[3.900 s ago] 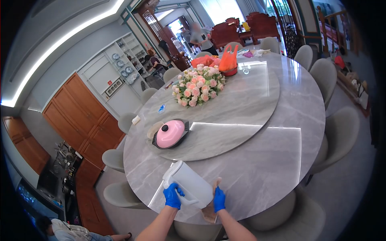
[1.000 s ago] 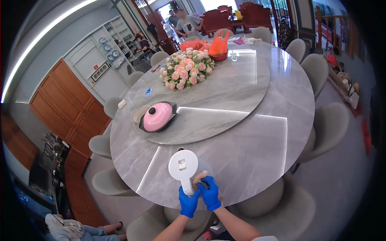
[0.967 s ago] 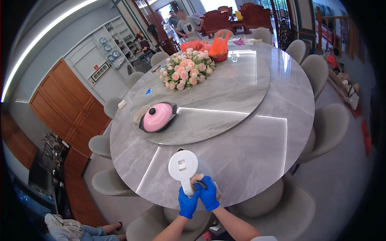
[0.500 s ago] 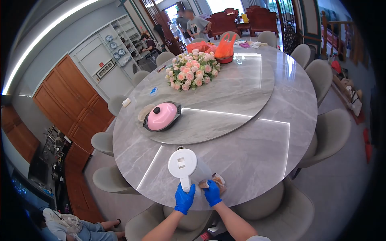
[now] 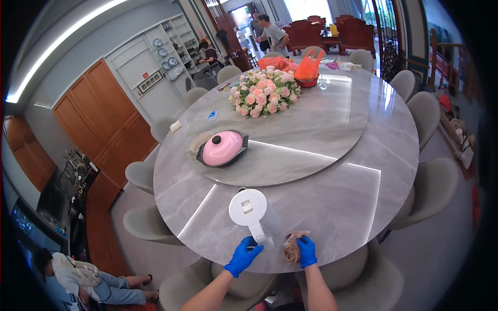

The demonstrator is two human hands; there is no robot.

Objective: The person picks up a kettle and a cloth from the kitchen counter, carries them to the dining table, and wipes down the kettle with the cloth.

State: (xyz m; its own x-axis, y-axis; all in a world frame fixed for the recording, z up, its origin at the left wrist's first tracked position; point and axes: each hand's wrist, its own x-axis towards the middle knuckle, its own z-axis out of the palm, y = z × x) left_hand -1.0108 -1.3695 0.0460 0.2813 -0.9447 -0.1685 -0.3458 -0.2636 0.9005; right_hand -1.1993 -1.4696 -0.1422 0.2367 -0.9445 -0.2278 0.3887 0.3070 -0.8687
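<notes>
Head view: white lidded jug [image 5: 248, 207] looks upright on the grey marbled worktop [image 5: 332, 212], near edge, handle pointing back at the wearer. Left hand [image 5: 243, 257], blue glove, fingers curled at the handle's lower end; can't tell if it's a full grip. Right hand [image 5: 307, 252], also blue glove, pinching a crumpled brown cloth [image 5: 291, 251], just right of the jug, hand and jug apart.

Writing: small red label [image 5: 145, 75] on the white wall cabinet, too small to read. Jug lid has a rectangular inset, any marking on it can't be made out.

Edges: both hands sit just over the worktop's near curved rim, forearms crossing it. Raised round turntable [image 5: 306, 140] takes the middle; its front rim passes just behind the jug top as seen from here. Marbled surface runs from the cloth out to the right rim, and from the jug to the left rim. Grey chairs [image 5: 428, 194] ring the worktop, one tucked below the near edge right of the right forearm.

On the turntable: pink-lidded pot [image 5: 223, 150] front left, pink-white flowers [image 5: 264, 93] farther back, orange bag [image 5: 308, 67] beyond, right of the flowers
</notes>
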